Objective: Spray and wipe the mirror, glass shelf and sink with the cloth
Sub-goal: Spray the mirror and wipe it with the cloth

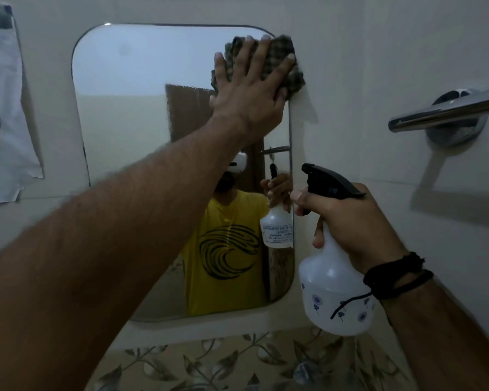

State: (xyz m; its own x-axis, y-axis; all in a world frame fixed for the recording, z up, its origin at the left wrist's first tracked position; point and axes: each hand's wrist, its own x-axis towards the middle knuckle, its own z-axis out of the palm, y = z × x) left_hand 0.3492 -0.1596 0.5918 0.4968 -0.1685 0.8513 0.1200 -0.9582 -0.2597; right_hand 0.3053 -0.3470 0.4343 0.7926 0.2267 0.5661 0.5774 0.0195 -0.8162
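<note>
A rounded rectangular mirror (130, 114) hangs on the pale tiled wall. My left hand (249, 88) lies flat with spread fingers on a checked cloth (288, 71), pressing it against the mirror's upper right corner. To the right of the mirror, my right hand (347, 221) grips the neck of a white spray bottle (333, 294) with a black trigger head, nozzle pointing left toward the mirror. The mirror reflects a person in a yellow shirt and the bottle. The glass shelf and the sink are outside the view.
A chrome towel bar (446, 111) sticks out from the wall at the right. A sheet of paper (3, 108) is taped to the wall at the left. Leaf-patterned tiles (237, 362) run below the mirror.
</note>
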